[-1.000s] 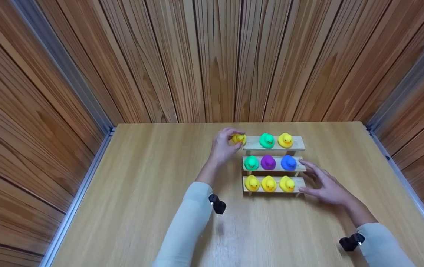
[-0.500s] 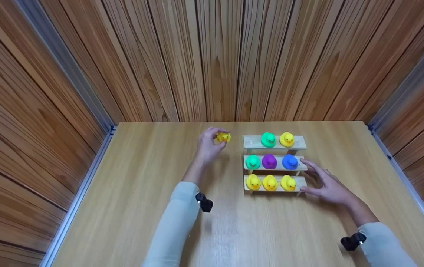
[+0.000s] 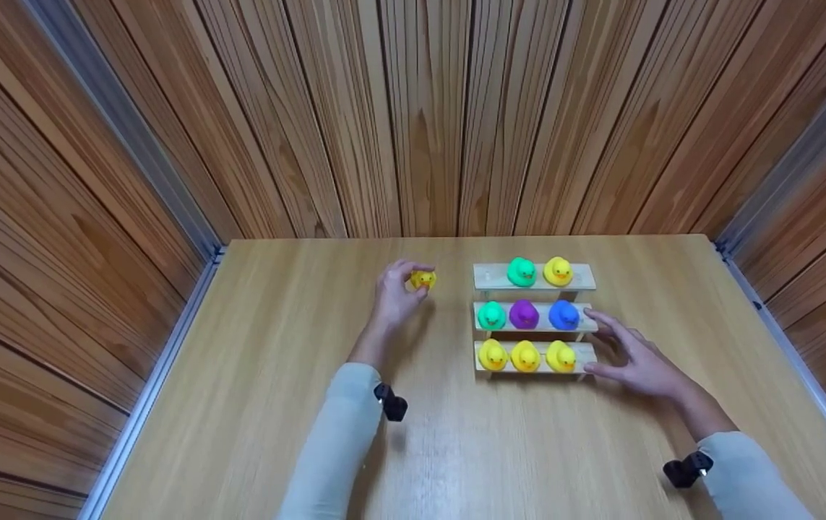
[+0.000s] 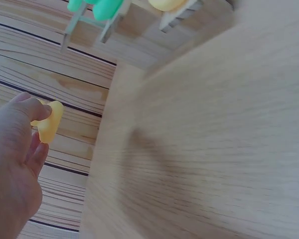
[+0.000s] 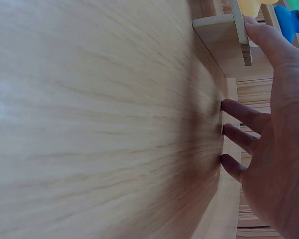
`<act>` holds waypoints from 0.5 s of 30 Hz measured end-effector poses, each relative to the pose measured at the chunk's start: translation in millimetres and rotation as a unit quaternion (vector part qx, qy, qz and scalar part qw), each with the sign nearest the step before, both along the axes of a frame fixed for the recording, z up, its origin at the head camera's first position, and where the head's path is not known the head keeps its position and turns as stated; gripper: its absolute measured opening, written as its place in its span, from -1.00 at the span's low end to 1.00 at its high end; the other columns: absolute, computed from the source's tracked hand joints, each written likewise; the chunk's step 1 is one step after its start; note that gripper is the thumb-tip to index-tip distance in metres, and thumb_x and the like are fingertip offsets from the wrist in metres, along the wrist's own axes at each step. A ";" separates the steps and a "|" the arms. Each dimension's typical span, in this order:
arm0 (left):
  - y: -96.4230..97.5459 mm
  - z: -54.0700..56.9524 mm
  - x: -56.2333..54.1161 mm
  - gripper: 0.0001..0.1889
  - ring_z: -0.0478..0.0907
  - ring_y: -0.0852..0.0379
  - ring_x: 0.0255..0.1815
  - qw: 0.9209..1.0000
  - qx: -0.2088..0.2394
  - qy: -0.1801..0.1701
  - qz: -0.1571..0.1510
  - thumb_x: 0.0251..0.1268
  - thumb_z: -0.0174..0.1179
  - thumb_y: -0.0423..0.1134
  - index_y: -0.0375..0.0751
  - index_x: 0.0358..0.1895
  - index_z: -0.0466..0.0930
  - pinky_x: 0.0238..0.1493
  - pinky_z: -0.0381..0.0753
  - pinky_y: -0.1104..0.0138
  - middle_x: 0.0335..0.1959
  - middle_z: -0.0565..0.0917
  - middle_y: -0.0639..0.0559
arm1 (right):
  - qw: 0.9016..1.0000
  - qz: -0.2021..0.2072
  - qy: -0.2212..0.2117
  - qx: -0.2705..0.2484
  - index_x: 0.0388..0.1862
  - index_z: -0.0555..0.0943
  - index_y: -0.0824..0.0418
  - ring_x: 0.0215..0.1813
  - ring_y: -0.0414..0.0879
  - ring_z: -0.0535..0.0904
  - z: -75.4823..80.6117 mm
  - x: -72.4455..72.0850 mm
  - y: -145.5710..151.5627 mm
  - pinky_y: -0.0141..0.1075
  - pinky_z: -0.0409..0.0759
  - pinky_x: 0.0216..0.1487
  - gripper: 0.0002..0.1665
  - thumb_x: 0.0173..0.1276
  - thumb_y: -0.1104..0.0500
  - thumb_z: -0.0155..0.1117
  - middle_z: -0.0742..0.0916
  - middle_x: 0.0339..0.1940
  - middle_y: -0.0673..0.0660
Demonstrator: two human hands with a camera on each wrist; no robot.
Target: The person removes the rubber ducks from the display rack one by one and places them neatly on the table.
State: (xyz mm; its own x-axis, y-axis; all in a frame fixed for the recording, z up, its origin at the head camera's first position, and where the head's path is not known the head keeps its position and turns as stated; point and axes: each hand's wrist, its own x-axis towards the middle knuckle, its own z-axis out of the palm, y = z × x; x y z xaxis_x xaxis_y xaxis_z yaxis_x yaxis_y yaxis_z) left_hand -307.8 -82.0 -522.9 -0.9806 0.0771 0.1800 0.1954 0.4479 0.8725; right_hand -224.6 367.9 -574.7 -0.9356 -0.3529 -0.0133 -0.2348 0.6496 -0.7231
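Observation:
My left hand (image 3: 396, 297) pinches a yellow rubber duck (image 3: 423, 279) between thumb and fingers, left of the shelf and above the table, as the left wrist view (image 4: 51, 122) shows. A three-tier wooden shelf (image 3: 491, 276) carries small ducks. On its top tier sit a green duck (image 3: 522, 272) and a yellow duck (image 3: 558, 271), with bare board at the left. Green, purple (image 3: 525, 314) and blue (image 3: 564, 315) ducks fill the middle tier; three yellow ducks (image 3: 525, 356) line the bottom one. My right hand (image 3: 637, 363) spreads its fingers at the shelf's right end, thumb touching the lowest board.
The shelf stands on a light wooden table (image 3: 275, 325). Behind the table rises a wood-plank wall (image 3: 384, 130), with more plank walls and metal corner posts (image 3: 134, 144) at the sides. A black wrist camera (image 3: 391, 402) sits on the left sleeve.
My left hand has carried the yellow duck leftward away from the top tier's left end, then slightly down toward me. My right hand stays at the shelf's right end.

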 end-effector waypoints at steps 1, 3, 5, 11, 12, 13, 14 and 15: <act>-0.3 -2.9 0.5 -0.67 0.65 -0.24 0.53 1.000 0.002 0.000 -0.001 0.54 0.38 -0.52 -0.22 0.25 0.82 0.68 0.60 -0.06 0.33 0.75 -0.20 | 1.000 0.001 0.002 0.001 0.91 0.06 -0.17 0.73 0.56 0.37 0.2 0.1 0.0 0.75 0.10 0.62 0.15 0.57 -0.09 0.54 0.38 0.81 0.43; -1.0 -8.8 1.8 -0.67 0.65 -0.26 0.54 1.000 0.005 -0.002 -0.002 0.55 0.36 -0.52 -0.24 0.26 0.82 0.69 0.60 -0.08 0.35 0.74 -0.21 | 1.000 0.002 0.004 0.001 0.90 0.07 -0.15 0.73 0.55 0.38 0.4 0.5 -0.1 0.74 0.12 0.63 0.14 0.57 -0.09 0.54 0.35 0.83 0.41; -1.4 -14.6 3.5 -0.67 0.64 -0.27 0.56 1.000 0.005 -0.010 -0.001 0.55 0.35 -0.52 -0.24 0.26 0.81 0.70 0.58 -0.10 0.36 0.73 -0.22 | 1.000 0.003 0.006 0.001 0.90 0.08 -0.13 0.72 0.55 0.38 0.2 0.7 0.4 0.74 0.15 0.62 0.13 0.57 -0.08 0.53 0.33 0.85 0.40; -4.0 -28.2 6.6 -0.65 0.58 -0.26 0.62 0.998 0.019 -0.053 0.013 0.57 0.34 -0.52 -0.15 0.27 0.81 0.74 0.52 -0.12 0.43 0.70 -0.18 | 1.000 0.006 0.010 0.003 0.91 0.08 -0.14 0.71 0.55 0.39 -0.3 1.2 0.6 0.75 0.17 0.58 0.12 0.58 -0.07 0.52 0.33 0.84 0.39; -4.8 -29.9 6.5 -0.65 0.58 -0.25 0.62 0.998 0.022 -0.057 0.015 0.57 0.34 -0.52 -0.14 0.27 0.81 0.74 0.52 -0.12 0.44 0.70 -0.17 | 1.000 0.005 0.010 0.002 0.91 0.08 -0.14 0.71 0.55 0.39 -0.1 1.0 0.5 0.75 0.17 0.58 0.12 0.58 -0.06 0.52 0.33 0.84 0.39; -5.6 -31.6 6.1 -0.65 0.58 -0.25 0.62 0.998 0.024 -0.060 0.017 0.57 0.33 -0.52 -0.14 0.27 0.81 0.75 0.51 -0.13 0.44 0.70 -0.16 | 1.000 0.007 0.010 0.001 0.91 0.08 -0.14 0.71 0.55 0.38 0.2 0.8 0.4 0.75 0.17 0.59 0.12 0.58 -0.06 0.52 0.32 0.85 0.38; -6.3 -33.2 5.5 -0.65 0.58 -0.24 0.62 0.998 0.025 -0.060 0.019 0.57 0.33 -0.52 -0.14 0.27 0.81 0.75 0.51 -0.12 0.43 0.71 -0.16 | 1.000 0.008 0.011 0.000 0.91 0.08 -0.14 0.71 0.55 0.39 0.6 0.6 0.4 0.75 0.17 0.58 0.12 0.58 -0.05 0.52 0.32 0.85 0.38; -6.8 -34.7 4.8 -0.65 0.59 -0.23 0.61 0.998 0.023 -0.059 0.020 0.57 0.33 -0.53 -0.16 0.27 0.81 0.75 0.51 -0.12 0.42 0.72 -0.16 | 1.000 0.008 0.011 -0.001 0.91 0.08 -0.14 0.71 0.55 0.39 1.1 0.4 0.4 0.75 0.16 0.59 0.12 0.58 -0.05 0.52 0.32 0.85 0.37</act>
